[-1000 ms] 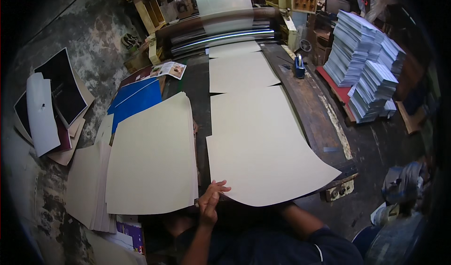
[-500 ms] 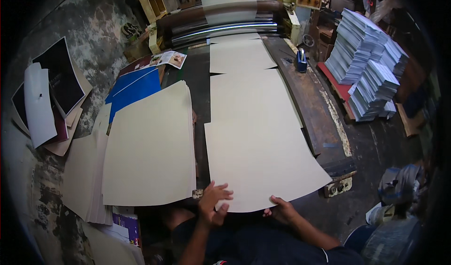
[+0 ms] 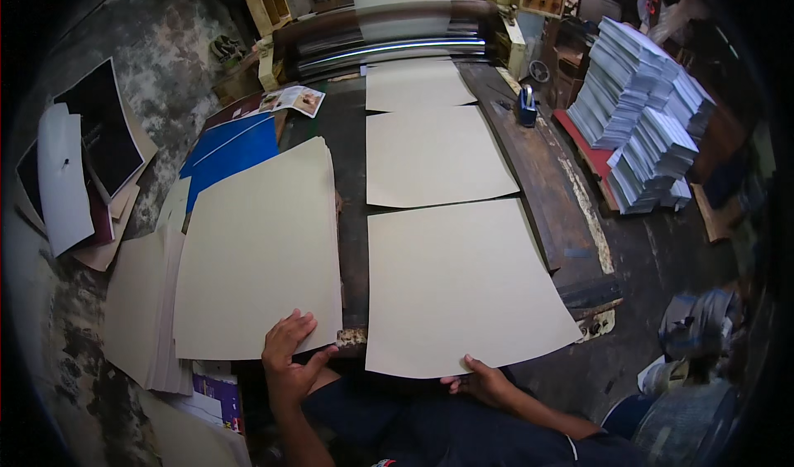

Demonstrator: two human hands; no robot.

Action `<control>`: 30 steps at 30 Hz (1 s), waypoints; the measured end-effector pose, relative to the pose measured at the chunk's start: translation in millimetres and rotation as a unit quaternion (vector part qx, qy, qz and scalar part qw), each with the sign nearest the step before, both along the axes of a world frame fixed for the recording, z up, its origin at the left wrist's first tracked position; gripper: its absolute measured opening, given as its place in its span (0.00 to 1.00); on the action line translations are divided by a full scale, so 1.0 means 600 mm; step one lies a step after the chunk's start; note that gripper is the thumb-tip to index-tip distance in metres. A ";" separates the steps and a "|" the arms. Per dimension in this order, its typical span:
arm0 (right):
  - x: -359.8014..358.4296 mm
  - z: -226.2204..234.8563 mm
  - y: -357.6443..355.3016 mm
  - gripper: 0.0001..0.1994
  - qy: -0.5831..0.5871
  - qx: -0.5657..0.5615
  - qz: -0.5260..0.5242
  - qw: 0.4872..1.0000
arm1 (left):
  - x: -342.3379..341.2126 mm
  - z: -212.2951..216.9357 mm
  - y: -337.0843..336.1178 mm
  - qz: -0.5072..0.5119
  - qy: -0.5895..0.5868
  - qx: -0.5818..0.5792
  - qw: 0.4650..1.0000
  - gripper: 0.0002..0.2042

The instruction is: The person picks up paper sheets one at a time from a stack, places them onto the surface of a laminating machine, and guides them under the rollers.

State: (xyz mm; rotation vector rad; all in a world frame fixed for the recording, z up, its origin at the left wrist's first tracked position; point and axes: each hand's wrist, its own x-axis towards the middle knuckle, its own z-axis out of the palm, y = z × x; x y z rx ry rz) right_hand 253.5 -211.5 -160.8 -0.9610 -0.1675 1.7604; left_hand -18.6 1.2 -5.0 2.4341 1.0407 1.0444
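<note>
A large cream sheet of card (image 3: 463,285) lies nearest me on the dark feed table. Its near edge is pinched by my right hand (image 3: 488,384), thumb on top and fingers beneath. Over at the near right corner of a stack of the same card (image 3: 256,252), my left hand (image 3: 289,351) rests its fingertips on the top sheet, thumb spread away. Beyond the near sheet lies a middle sheet (image 3: 438,157), with a narrow dark gap between them. A far sheet (image 3: 418,85) reaches up to the machine's shiny roller (image 3: 389,49).
On the right, stacks of white paper (image 3: 628,95) stand on a red board. A blue tape dispenser (image 3: 527,107) sits on the table's right edge. Blue sheets (image 3: 231,153) lie behind the card stack. Bent boards (image 3: 83,161) lean at far left.
My left hand has left the near sheet and moved left onto the stack's corner. The near sheet now lies straighter, parted from the middle one. The far sheets have moved toward the roller.
</note>
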 end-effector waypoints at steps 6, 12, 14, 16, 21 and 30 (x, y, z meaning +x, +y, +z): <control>0.017 0.000 0.049 0.26 0.024 -0.023 -0.052 0.998 | -0.015 -0.003 0.011 0.008 -0.013 -0.087 0.996 0.25; 0.005 -0.039 0.085 0.24 -0.025 -0.033 -0.144 0.989 | -0.014 -0.001 0.009 0.020 -0.045 -0.100 0.994 0.19; -0.011 -0.020 0.089 0.22 -0.046 -0.081 -0.166 0.982 | -0.008 -0.024 0.005 0.069 -0.090 -0.042 0.993 0.16; -0.019 0.006 0.092 0.20 -0.032 -0.123 -0.149 0.981 | -0.001 -0.036 -0.002 0.125 -0.143 -0.035 0.981 0.18; -0.014 0.138 0.204 0.31 -0.026 0.102 0.004 0.994 | -0.022 -0.078 -0.006 0.191 -0.280 -0.107 0.935 0.24; -0.035 0.279 0.792 0.28 0.019 0.129 0.119 0.984 | 0.004 -0.063 0.006 0.188 -0.339 -0.085 0.918 0.26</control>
